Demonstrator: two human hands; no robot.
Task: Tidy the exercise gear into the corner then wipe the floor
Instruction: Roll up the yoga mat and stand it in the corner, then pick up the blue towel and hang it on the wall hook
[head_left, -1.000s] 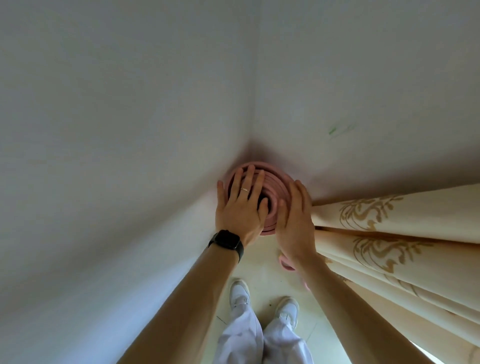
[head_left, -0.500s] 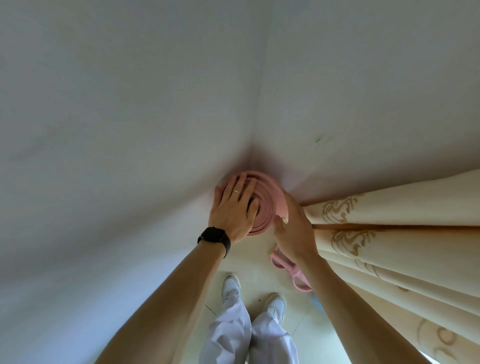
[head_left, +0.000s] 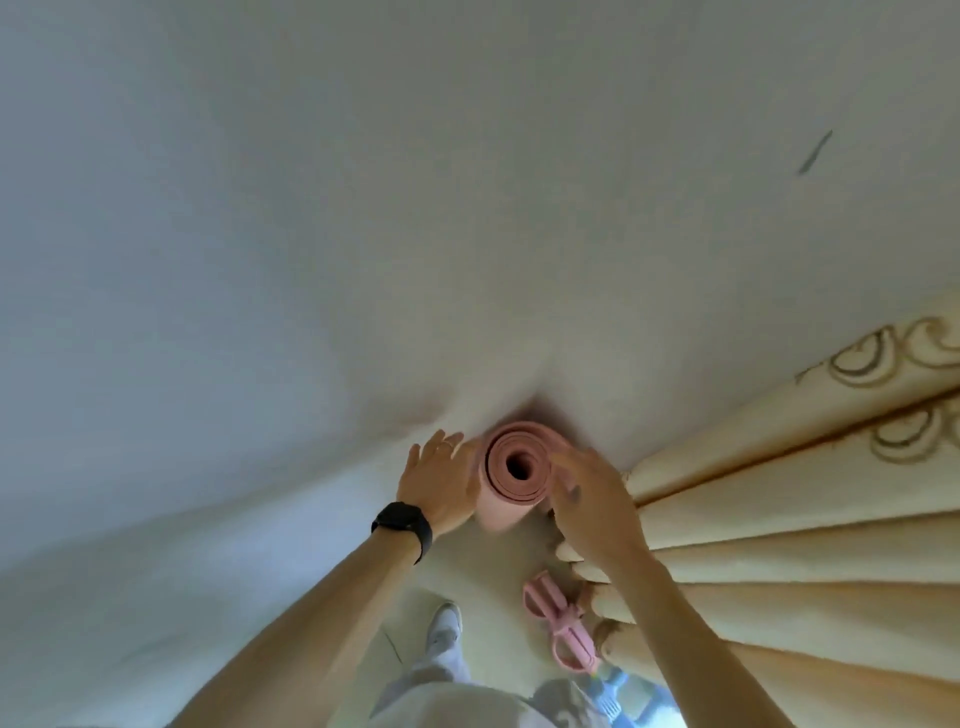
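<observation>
The left hand (head_left: 441, 480), wearing a black wristwatch (head_left: 402, 525) and a thin ring, lies flat with fingers spread and loose against the left side of the rolled pink foam exercise mat (head_left: 514, 475); it touches the roll but does not close around it. The right hand (head_left: 592, 499) is open too, fingers relaxed and blurred, just beside the roll's right side; whether it actually touches the mat cannot be told. Neither hand grasps anything.

The mat stands upright on end, tucked into the corner where the two pale walls (head_left: 363, 234) meet, its spiral end and hollow centre facing the camera. Nothing shows inside the hollow.

To the right, cream curtains with gold scroll embroidery (head_left: 805, 519) hang in folds near the mat. On the pale tiled floor (head_left: 498, 587) below, a pink plastic looped-handle exerciser (head_left: 563, 629) lies just beside the curtain hem. A white shoe (head_left: 444, 623) stands on the narrow strip of open floor between wall and curtain.
</observation>
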